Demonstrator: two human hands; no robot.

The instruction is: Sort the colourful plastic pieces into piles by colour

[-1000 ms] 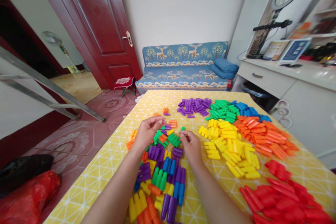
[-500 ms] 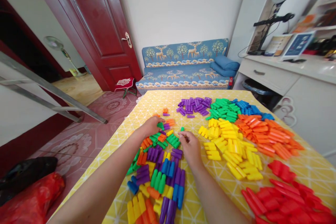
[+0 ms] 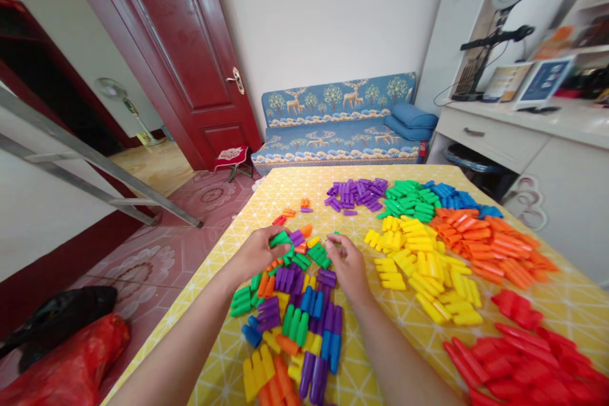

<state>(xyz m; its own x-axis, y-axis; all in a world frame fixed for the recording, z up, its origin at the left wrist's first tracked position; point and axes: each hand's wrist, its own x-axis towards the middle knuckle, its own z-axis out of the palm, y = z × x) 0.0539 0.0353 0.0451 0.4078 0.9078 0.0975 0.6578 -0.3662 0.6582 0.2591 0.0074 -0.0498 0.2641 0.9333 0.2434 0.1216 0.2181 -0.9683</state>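
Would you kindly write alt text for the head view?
A person's bare left hand holds a green plastic piece at a multicoloured plastic heap, the right hand beside the heap. Beyond and rightward on the yellow white-lined tablecloth lie purple, green, blue, orange, yellow and red plastic piles.

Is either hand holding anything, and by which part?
The left hand seems to pinch a green piece by its near edge; the right hand's hold can't be told.

Green block (image 3: 280,238) beside purple block (image 3: 297,238)

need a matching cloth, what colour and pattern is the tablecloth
The tablecloth is yellow with white lines crossing into triangles, best seen in the head view.
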